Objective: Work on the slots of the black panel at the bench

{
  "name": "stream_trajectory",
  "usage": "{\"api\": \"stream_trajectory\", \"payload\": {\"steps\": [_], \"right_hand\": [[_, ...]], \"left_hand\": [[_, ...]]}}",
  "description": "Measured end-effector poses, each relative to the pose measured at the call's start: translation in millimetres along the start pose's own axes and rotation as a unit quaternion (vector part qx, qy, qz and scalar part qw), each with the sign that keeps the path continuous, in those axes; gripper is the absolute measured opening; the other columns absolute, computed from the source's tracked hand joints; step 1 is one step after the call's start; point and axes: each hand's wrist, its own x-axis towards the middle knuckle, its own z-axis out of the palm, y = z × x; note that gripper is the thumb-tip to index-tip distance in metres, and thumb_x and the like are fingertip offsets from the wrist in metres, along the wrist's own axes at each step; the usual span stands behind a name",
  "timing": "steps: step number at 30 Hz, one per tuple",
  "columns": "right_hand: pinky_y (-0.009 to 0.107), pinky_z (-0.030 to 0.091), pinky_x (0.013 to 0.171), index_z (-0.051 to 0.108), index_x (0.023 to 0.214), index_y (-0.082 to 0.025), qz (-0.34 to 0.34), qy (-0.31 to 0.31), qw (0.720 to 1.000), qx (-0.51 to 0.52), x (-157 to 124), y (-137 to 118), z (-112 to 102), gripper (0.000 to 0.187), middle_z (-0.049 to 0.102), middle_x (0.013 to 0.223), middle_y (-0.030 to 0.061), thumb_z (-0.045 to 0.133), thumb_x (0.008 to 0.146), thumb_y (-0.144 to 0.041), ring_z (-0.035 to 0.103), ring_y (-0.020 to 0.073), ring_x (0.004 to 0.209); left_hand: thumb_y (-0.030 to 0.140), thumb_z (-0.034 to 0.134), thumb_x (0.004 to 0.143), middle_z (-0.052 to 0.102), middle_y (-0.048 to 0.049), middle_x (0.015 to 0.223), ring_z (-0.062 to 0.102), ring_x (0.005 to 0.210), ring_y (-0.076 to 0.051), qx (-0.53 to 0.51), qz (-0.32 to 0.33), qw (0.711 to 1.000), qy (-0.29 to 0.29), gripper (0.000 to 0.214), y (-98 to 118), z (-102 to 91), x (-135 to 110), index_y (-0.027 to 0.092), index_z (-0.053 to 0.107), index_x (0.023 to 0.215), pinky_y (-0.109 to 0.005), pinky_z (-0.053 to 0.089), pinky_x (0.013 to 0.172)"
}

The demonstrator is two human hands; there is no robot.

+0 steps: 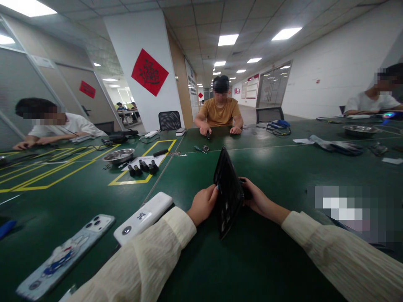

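A thin black rectangular panel (229,193) stands on edge above the green table, turned so that I see it at a steep angle. It has a frame-like rim, and its near face shows recesses. My left hand (204,203) is closed at its left edge, with a small bluish bit visible at the fingertips. My right hand (257,199) is wrapped round a dark part at the panel's right side. The panel partly hides what the fingers of both hands touch.
Left of my hands lie a white power bank (143,218) and a phone in a patterned case (66,258). Farther off are black cylindrical parts (143,167), a metal bowl (119,155) and a green-handled tool (199,149). Gloves (333,145) lie right. A person (221,109) sits opposite.
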Motion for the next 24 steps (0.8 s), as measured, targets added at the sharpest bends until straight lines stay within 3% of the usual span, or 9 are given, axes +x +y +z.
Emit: {"api": "stream_trajectory", "payload": {"steps": [5, 12, 19, 24], "right_hand": [[0.021, 0.035, 0.038, 0.046, 0.097, -0.024, -0.003, 0.0, 1.0, 0.0, -0.8, 0.0, 0.1, 0.026, 0.056, 0.071, -0.0012, 0.048, 0.075, -0.038, 0.053, 0.0129, 0.053], [0.02, 0.036, 0.039, 0.046, 0.094, -0.024, -0.006, 0.003, 1.0, 0.002, 1.7, 2.0, -1.0, 0.024, 0.056, 0.072, -0.0011, 0.05, 0.073, -0.036, 0.053, 0.0128, 0.054], [0.022, 0.038, 0.042, 0.047, 0.095, -0.025, -0.004, -0.002, 1.0, 0.004, 1.5, 2.4, -2.8, 0.021, 0.057, 0.073, -0.0007, 0.047, 0.075, -0.034, 0.054, 0.0148, 0.058], [0.024, 0.039, 0.045, 0.046, 0.094, -0.026, -0.001, -0.002, 1.0, 0.005, 2.2, 3.1, -3.3, 0.02, 0.057, 0.071, -0.002, 0.047, 0.076, -0.035, 0.053, 0.0138, 0.055]], "left_hand": [[0.04, 0.015, 0.091, 0.054, -0.0014, 0.064, 0.054, 0.06, -0.015, 0.063, 0.007, 0.998, 0.004, 0.041, 1.8, 1.0, -1.9, 0.019, 0.047, 0.078, -0.024, 0.036, 0.056], [0.035, 0.012, 0.091, 0.059, -0.0055, 0.075, 0.058, 0.069, -0.017, 0.129, 0.029, 0.991, 0.013, 0.037, -0.9, 6.2, -7.0, 0.016, 0.041, 0.102, -0.027, 0.039, 0.062], [0.038, 0.015, 0.091, 0.056, -0.0015, 0.067, 0.056, 0.064, -0.016, 0.096, -0.006, 0.995, 0.011, 0.035, 1.0, 2.6, -3.9, 0.019, 0.044, 0.093, -0.025, 0.034, 0.056], [0.04, 0.015, 0.091, 0.056, -0.0017, 0.066, 0.056, 0.063, -0.016, 0.082, 0.003, 0.997, 0.003, 0.04, 2.5, 0.6, -2.9, 0.02, 0.048, 0.083, -0.025, 0.034, 0.056]]}}
